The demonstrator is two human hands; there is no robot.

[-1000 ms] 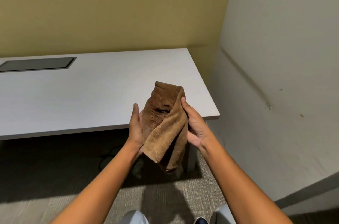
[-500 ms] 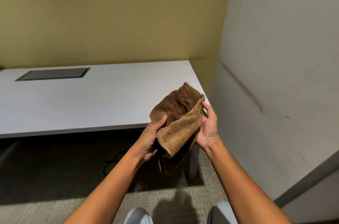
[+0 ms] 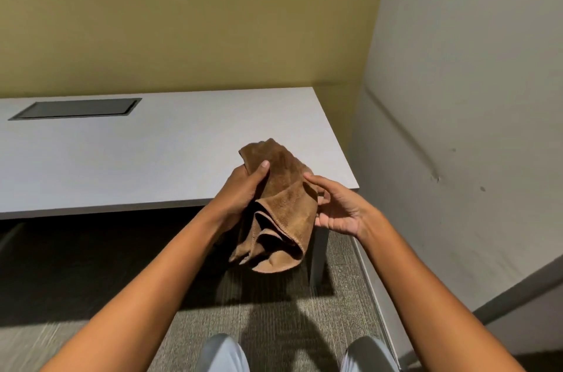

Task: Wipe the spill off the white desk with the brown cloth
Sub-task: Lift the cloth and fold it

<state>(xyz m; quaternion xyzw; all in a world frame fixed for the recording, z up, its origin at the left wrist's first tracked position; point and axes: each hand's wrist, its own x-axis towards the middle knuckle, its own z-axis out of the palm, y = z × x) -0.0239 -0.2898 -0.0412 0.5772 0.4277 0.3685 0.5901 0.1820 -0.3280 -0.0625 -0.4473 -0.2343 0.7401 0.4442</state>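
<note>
A brown cloth (image 3: 280,207), loosely folded, hangs in the air over the front right corner of the white desk (image 3: 146,155). My left hand (image 3: 243,191) grips its upper part, thumb on top. To the right, my right hand (image 3: 338,207) has its fingers spread, and its fingertips touch the cloth's right edge. The cloth's lower folds dangle below the desk's front edge. I see no spill on the desk surface.
A dark rectangular panel (image 3: 76,108) is set into the desk at the back left. A yellow wall stands behind the desk and a white wall (image 3: 457,97) close on the right. A desk leg (image 3: 318,252) and carpet (image 3: 91,326) lie below.
The cloth has been turned and now hangs lower in my left hand. My right hand has loosened from a hold to spread fingers. The view has tilted down slightly.
</note>
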